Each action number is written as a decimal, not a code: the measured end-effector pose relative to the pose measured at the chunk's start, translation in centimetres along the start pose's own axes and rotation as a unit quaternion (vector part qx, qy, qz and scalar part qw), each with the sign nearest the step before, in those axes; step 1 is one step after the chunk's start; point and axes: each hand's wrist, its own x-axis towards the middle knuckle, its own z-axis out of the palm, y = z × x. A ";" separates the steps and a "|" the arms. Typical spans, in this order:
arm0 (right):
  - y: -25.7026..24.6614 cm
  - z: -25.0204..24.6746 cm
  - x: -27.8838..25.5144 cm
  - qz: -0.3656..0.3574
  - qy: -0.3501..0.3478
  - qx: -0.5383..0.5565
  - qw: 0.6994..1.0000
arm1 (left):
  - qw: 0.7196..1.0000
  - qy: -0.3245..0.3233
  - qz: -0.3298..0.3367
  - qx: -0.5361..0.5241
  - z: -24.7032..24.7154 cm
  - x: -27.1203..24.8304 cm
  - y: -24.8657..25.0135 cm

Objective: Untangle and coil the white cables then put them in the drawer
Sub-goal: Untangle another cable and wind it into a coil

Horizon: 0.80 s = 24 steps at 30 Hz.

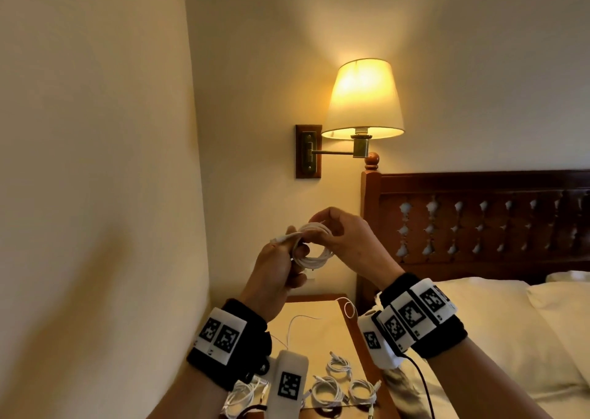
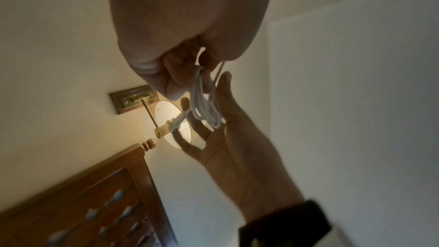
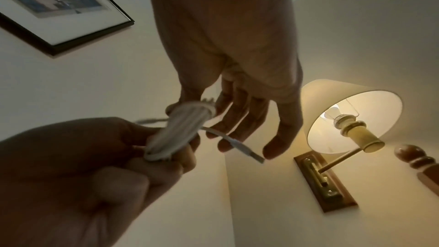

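A white cable coil (image 1: 315, 259) is held up at chest height in front of the wall. My left hand (image 1: 295, 252) grips its lower left side with curled fingers, seen from below in the right wrist view (image 3: 166, 149). My right hand (image 1: 322, 224) pinches the top of the coil (image 3: 177, 129) between thumb and forefinger, its other fingers hanging loosely extended. One connector end (image 3: 249, 152) sticks out free of the coil toward the left in the head view. The left wrist view shows the coil (image 2: 204, 108) hanging between both hands. No drawer is visible.
Below my hands stands a wooden nightstand (image 1: 319, 316) with several coiled white cables (image 1: 325, 390) near its front and one loose cable (image 1: 300, 321). A lit wall lamp (image 1: 362, 99) is ahead. A bed (image 1: 479, 323) with a wooden headboard (image 1: 479, 195) lies to the right.
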 end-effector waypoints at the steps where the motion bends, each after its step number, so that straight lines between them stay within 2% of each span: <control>1: 0.2 -0.2 -0.2 -0.005 -0.022 -0.019 1.000 | 1.000 0.006 -0.011 -0.010 -0.1 0.0 0.1; 4: 1.0 -0.7 -0.9 -0.013 -0.052 -0.046 0.998 | 0.997 0.038 -0.053 -0.051 -0.4 0.0 0.1; 8: 1.9 -0.9 -1.6 -0.010 -0.028 0.013 0.999 | 0.992 -0.036 -0.092 -0.075 -1.6 -0.1 0.1; 10: 2.5 -0.6 -1.8 -0.014 -0.010 0.007 1.000 | 0.997 -0.028 -0.059 0.051 -1.8 -0.3 -0.1; 12: 3.0 -0.3 -1.9 -0.015 -0.001 0.000 1.000 | 0.981 0.010 0.014 0.194 -1.6 -0.4 -0.3; 13: 3.2 -0.2 -1.9 -0.014 0.003 -0.001 1.000 | 0.973 0.029 0.047 0.222 -1.7 -0.3 -0.6; 15: 3.8 -0.1 -2.1 -0.004 0.006 0.003 1.000 | 0.967 0.057 0.075 0.236 -2.1 -0.1 -1.2; 17: 4.2 0.1 -2.6 0.009 -0.002 0.007 1.000 | 0.962 0.047 0.077 0.257 -2.5 0.1 -1.7; 20: 4.8 0.5 -3.8 0.027 -0.016 0.046 0.998 | 0.957 0.001 0.070 0.283 -2.6 0.5 -3.0; 22: 5.8 0.9 -5.0 0.050 -0.012 0.068 0.996 | 0.960 0.004 0.060 0.273 -2.8 0.8 -4.6; 24: 7.2 1.1 -6.7 0.088 0.008 0.037 0.995 | 0.965 0.021 0.041 0.259 -3.0 1.1 -6.6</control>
